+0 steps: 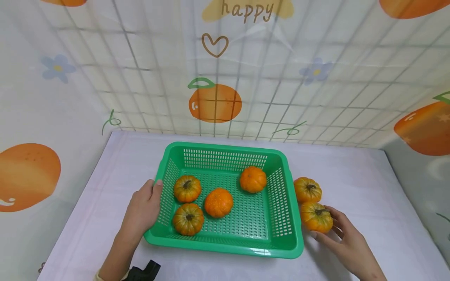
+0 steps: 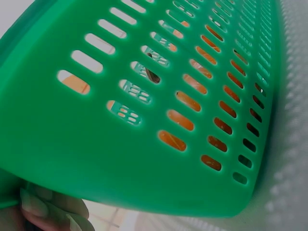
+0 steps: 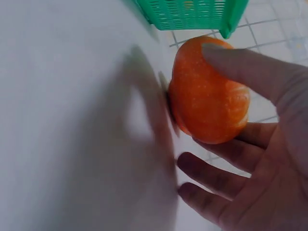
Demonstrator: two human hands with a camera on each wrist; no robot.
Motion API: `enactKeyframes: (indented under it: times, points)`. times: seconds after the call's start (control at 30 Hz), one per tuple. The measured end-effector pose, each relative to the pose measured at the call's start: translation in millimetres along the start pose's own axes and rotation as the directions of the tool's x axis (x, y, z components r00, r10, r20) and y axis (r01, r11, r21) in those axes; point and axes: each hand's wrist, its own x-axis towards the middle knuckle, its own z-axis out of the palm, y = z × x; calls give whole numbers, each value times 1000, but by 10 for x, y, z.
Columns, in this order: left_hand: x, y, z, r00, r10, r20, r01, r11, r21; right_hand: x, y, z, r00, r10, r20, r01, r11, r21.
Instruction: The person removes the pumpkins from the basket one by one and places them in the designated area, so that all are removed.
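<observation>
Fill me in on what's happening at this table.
A person is handling small pumpkins and a basket. Their left hand grips the left side of the green basket, which holds four small pumpkins. Just outside its right side, their right hand has thumb and fingers around a fifth pumpkin. A sixth pumpkin sits right behind that one on the white-covered table.

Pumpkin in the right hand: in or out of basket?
Out: the right hand grips the pumpkin outside the green basket, to its right.
</observation>
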Motion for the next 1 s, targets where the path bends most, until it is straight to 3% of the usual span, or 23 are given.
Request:
enactKeyframes:
  times: [0.2, 0.37, 0.7, 1.0]
  points:
    - [9, 1, 20, 1000, -3, 0, 3, 1000, -4, 82, -14, 50, 996, 89, 21, -90, 996, 24]
    - [21, -5, 25, 1000, 1, -4, -1, 1000, -9, 143, -12, 67, 999, 30, -12, -30, 1000, 8]
    - [10, -11, 16, 1000, 2, -3, -2, 1000, -19, 197, 14, 143, 997, 26, -79, -20, 997, 70]
    - [11, -22, 28, 1000, 14, -7, -14, 1000, -21, 183, 24, 169, 995, 16, -94, -11, 998, 57]
